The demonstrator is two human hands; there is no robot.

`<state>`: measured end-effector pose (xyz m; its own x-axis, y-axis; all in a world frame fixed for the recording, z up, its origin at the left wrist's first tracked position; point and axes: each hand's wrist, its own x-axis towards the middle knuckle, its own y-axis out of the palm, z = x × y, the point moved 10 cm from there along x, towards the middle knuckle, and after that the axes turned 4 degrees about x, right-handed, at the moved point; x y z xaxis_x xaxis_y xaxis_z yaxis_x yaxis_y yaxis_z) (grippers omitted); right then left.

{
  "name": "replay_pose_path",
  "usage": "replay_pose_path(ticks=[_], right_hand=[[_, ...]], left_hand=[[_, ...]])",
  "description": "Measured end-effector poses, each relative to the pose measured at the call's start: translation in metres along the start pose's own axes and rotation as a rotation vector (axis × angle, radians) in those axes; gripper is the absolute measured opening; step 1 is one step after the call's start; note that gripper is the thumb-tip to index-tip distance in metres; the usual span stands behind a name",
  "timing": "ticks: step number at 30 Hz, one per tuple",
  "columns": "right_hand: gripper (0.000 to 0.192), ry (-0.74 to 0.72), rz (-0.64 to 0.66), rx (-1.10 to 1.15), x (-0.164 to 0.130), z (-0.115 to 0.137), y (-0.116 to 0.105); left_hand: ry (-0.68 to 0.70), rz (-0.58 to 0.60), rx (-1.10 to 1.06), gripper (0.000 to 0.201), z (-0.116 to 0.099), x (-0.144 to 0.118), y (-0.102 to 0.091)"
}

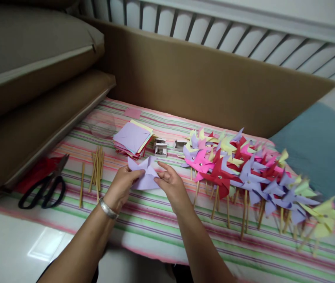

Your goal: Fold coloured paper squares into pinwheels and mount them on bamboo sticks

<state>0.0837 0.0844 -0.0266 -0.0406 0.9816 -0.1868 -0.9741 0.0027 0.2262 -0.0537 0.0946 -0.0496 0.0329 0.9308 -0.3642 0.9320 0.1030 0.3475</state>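
One slit sheet of smooth lilac paper [146, 183] is between the hands; the left hand [120, 182] pinches it, fingers closed; the right hand [170, 182] nips its other edge, index finger raised; at eleven o'clock lies one stack of square papers [132, 136]; toward nine, one lone wooden stick [81, 184], one loose bunch of sticks [97, 169], one pair of scissors [54, 175]; at three, paper pinwheels [220, 177], too overlapped to count.

The purple sheet [145, 182] you hold is smooth, matt paper, like your squares [132, 135] and pinwheels [219, 173]. Your bracelet [107, 209] is shiny metal, your scissors [55, 173] metal with plastic-looking handles [63, 191], the sticks [97, 169] wooden, the cover [149, 228] matt cloth, the floor [17, 236] glossy.
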Motion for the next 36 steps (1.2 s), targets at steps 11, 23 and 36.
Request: replay_pose_path(ticks=[11, 23, 36], right_hand=[[0.032, -0.569, 0.136, -0.592, -0.028, 0.049, 0.027], [0.015, -0.867, 0.06, -0.958, -0.046, 0.056, 0.049], [0.019, -0.804, 0.097, -0.931, -0.04, 0.056, 0.044]], left_hand=[[0.025, -0.032, -0.037, 0.024, -0.029, -0.001, -0.026], [0.025, -0.038, -0.015, 0.021, -0.028, 0.0, -0.03], [0.031, -0.085, 0.112, 0.024, -0.027, 0.001, -0.033]])
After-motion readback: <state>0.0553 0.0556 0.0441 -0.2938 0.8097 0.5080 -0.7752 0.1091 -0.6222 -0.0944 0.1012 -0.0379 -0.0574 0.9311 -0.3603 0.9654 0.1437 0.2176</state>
